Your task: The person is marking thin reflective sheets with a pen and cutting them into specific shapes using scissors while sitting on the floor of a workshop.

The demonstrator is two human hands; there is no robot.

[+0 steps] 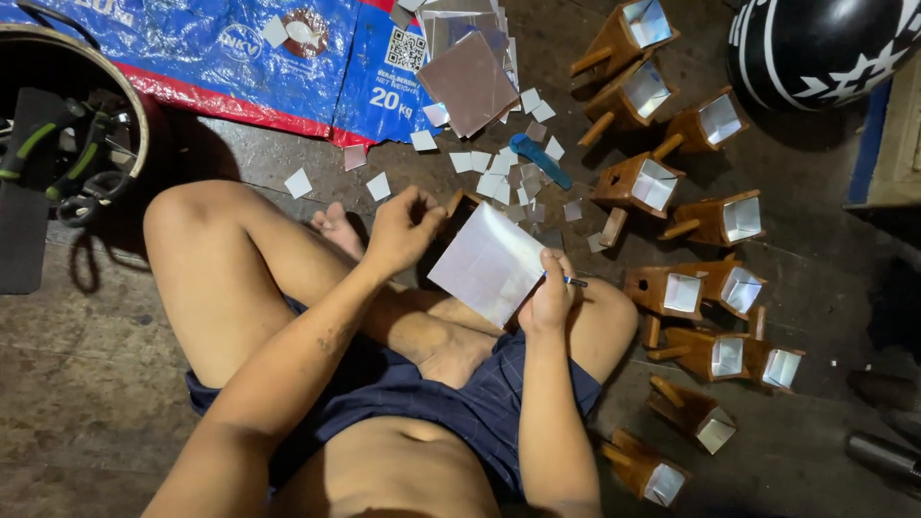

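I sit cross-legged on the floor. My left hand (403,228) grips the upper left edge of a square mirror sheet (489,264) held over my lap, with a small wooden piece (459,203) just behind that edge. My right hand (549,295) rests on the sheet's lower right corner and holds a thin pen-like tool (574,282) whose tip pokes out to the right.
Several small wooden boxes with mirror faces (662,182) lie scattered on the right. Cut mirror squares (499,177), a blue tool (540,159) and larger mirror sheets (468,82) lie ahead on a blue sack (240,58). A bucket with tools (72,144) stands left, a black helmet (815,48) top right.
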